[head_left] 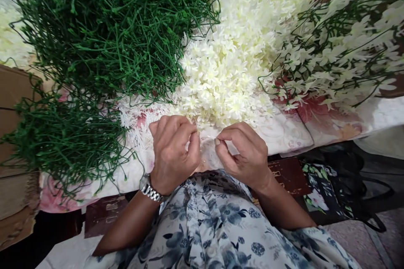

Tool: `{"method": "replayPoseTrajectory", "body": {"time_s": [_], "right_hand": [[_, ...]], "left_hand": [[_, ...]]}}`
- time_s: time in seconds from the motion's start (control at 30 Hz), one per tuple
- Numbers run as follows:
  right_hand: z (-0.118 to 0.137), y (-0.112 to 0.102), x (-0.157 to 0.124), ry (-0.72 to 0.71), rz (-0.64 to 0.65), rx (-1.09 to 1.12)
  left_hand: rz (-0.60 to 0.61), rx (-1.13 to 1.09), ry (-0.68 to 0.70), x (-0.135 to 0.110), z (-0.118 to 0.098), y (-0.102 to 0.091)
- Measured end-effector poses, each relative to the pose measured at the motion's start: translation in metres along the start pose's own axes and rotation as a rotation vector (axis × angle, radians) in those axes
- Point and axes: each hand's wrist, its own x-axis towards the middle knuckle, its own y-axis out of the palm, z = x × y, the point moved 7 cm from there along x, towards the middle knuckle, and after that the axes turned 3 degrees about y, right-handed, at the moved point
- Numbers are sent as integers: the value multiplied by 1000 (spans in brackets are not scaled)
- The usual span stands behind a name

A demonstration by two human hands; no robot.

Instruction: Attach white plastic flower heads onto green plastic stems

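Note:
My left hand (174, 151), with a metal watch (149, 189) at the wrist, is curled closed at the near edge of the table. My right hand (244, 151) is closed in a pinch right beside it. Between the fingertips of both hands runs a small pale flower piece (208, 137), too small to make out clearly. Just beyond the hands lies a big heap of loose cream-white artificial flowers (227, 71).
A tangle of green plastic stems (104, 38) fills the left of the floral tablecloth (284, 132). Assembled sprays of white flowers on green stems (344, 46) lie at the right. A cardboard box (15, 151) stands at left; a dark bag (350, 185) lies on the floor at right.

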Motion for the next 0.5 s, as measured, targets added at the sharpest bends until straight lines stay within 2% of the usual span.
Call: {"method": "replayPoseTrajectory", "body": {"time_s": [0.1, 0.17, 0.33, 0.5], "right_hand": [[9, 3, 4, -47, 3, -70], [13, 6, 5, -64, 17, -108], [19, 13, 4, -76, 49, -154], [20, 17, 2, -58, 110, -128]], "left_hand": [[-5, -173, -68, -5, 1, -8], [20, -319, -166, -9, 5, -8], [76, -600, -442, -21, 19, -1], [75, -779, -570, -30, 28, 5]]}}
